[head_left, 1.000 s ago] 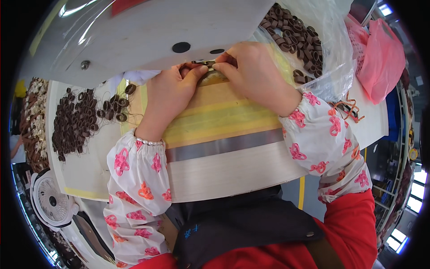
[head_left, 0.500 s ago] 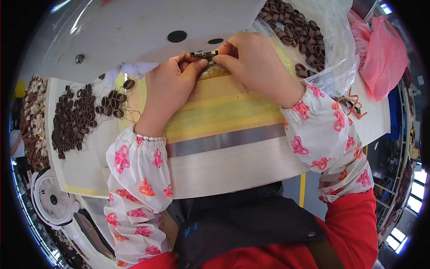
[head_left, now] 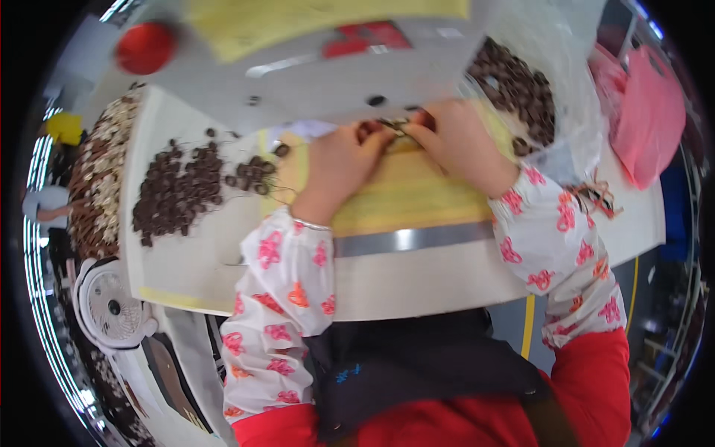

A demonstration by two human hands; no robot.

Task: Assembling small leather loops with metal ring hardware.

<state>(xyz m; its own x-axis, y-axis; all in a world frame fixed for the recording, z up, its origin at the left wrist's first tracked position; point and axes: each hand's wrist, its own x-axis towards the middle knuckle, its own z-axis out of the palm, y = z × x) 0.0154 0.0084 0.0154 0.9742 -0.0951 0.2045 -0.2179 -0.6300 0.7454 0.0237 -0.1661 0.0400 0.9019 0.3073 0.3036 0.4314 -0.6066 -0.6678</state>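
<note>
Both my hands are together at the small metal parts (head_left: 395, 125) under the edge of a white machine body, probably a sewing machine (head_left: 313, 78). The fingers of my left hand (head_left: 339, 164) are closed in a pinch just left of these parts. From the right, my right hand (head_left: 469, 145) pinches with thumb and forefinger close to the same spot. Whatever the fingertips hold is small, blurred and partly hidden. Below them lies a work plate covered with yellow tape (head_left: 417, 205). Brown loops (head_left: 179, 186) with loose threads lie in a heap to the left.
More brown loops (head_left: 514, 89) lie on clear plastic (head_left: 577, 97) at the right. Beyond hangs a pink plastic bag (head_left: 648, 112). Orange-brown strips (head_left: 596, 197) lie near the table's right edge. A white fan (head_left: 112, 305) stands at the lower left. A metal strip (head_left: 417, 240) crosses the work plate.
The whole view has shifted and blurred, with the scene lower and further right, showing more of the machine's top. My hands stay at the metal parts, still pinched.
</note>
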